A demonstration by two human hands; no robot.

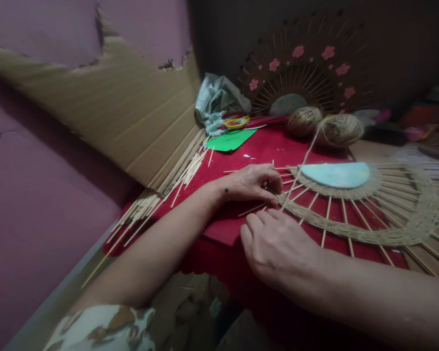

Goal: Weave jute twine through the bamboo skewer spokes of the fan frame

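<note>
A half-round fan frame of thin wooden sticks lies on the red cloth, with a woven twine band [325, 225] curving through the sticks and a pale blue half-disc [336, 174] at its centre. My left hand [254, 184] pinches the band's left end, thumb and fingers closed around it. Just below, my right hand [278, 241] is closed on the twine [302, 163], its fingertips partly hidden. That strand runs up across the sticks to two twine balls, one on the left [305, 121] and one on the right [342, 129].
Loose wooden sticks [139, 214] lie along the table's left edge beside leaning cardboard [131, 112]. Behind are a green sheet [230, 140], yellow-handled scissors [236, 122], a crumpled pale cloth [219, 100] and a finished-looking fan with pink flowers [328, 52] against the wall.
</note>
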